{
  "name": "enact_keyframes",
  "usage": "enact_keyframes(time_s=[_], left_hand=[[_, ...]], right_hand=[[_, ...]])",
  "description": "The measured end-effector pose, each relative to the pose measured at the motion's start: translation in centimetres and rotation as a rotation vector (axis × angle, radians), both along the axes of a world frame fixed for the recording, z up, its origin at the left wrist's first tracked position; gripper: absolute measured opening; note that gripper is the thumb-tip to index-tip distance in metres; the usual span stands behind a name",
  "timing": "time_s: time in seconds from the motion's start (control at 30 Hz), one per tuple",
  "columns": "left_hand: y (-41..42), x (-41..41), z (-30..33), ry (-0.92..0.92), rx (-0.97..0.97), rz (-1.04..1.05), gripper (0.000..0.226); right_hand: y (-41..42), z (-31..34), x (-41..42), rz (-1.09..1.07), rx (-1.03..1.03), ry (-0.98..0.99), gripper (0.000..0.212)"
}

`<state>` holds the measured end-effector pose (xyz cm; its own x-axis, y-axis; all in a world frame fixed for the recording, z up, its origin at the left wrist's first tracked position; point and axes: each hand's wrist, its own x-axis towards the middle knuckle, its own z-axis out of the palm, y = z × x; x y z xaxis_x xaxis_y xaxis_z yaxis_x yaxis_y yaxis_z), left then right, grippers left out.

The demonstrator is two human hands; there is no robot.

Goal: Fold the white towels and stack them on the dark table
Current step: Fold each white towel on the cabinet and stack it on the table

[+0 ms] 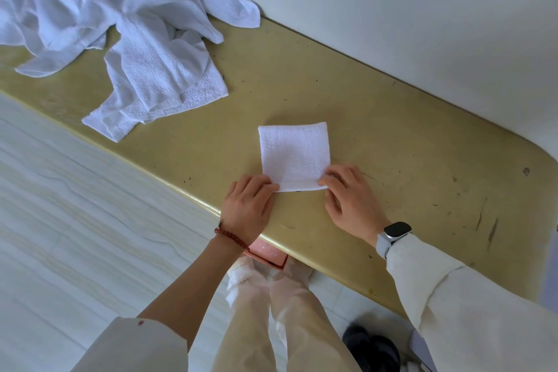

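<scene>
Being pinched at its two near corners, a small folded towel (294, 155) is lying flat on the yellowish table (392, 160), close to that table's near edge. The left hand (249, 205) is being held with its fingers curled onto the near left corner, and the right hand (351, 201) is being held the same way on the near right corner; both grips are light and narrow, with only the towel's hem being caught between fingertips and thumb. A beaded bracelet (231, 238) is being worn on the left wrist and a watch (395, 234) on the right. Little margin is being left between the hem and the rounded table edge, so the square could be dragged off toward the floor (75, 220) if it is pulled nearward, and the layers could be fanned apart if one corner is lifted before the other. Open tabletop is being left to the right and beyond the towel, up to the pale wall (392, 24). Farther off at the left, a heap of unfolded towels (120, 24) is sprawling, one end of it reaching toward the near edge of the table. No dark table can be seen, so where the stack is being built cannot be told.
</scene>
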<state>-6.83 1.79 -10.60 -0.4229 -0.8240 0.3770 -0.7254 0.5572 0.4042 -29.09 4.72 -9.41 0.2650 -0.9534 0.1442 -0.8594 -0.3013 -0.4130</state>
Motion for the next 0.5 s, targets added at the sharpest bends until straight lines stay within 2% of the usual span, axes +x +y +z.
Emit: enact_keyframes(time_s=[0.2,0.37,0.5], left_hand=[[-1.5,-1.0,1.8,-0.010,-0.025,0.015,0.020],[-3.9,-3.6,2.0,-0.367,0.150,0.107,0.041],[-4.4,-3.9,1.5,-0.576,0.323,0.093,0.052]], right_hand=[[-1.9,1.5,1.0,-0.047,-0.146,0.102,0.033],[-5.3,1.7,3.7,-0.069,0.035,0.403,0.050],[-6.2,0.8,4.0,-0.090,0.181,0.476,0.053]])
